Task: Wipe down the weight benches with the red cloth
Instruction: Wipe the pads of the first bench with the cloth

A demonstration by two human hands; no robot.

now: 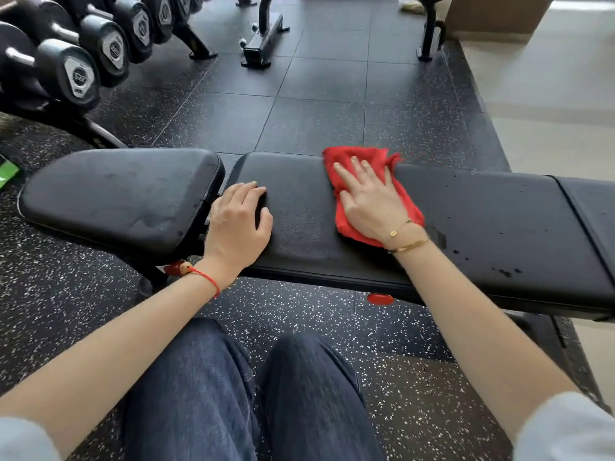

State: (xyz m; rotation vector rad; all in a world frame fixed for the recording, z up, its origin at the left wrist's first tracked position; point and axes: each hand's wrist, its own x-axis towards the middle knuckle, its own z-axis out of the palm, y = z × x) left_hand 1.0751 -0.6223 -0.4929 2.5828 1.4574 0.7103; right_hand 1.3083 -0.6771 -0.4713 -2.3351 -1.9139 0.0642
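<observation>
Right hand (369,197): fingers straight and spread, palm pressed flat on the red cloth (349,161). The cloth lies crumpled on the back pad (466,221) of the weight bench, near the pad's far edge. Left hand (238,224): fingers loosely bent, holding nothing, resting on the same pad at its seat-side end, well apart from the cloth. The seat pad (116,194) adjoins that end. Dumbbells (71,73) sit on a rack beyond the seat pad.

Red cloth (346,158) on a black counter (482,211); black floor (299,314) speckled white; dark blue jeans (199,394); red string bracelet (206,277); gold bracelets (404,237).
</observation>
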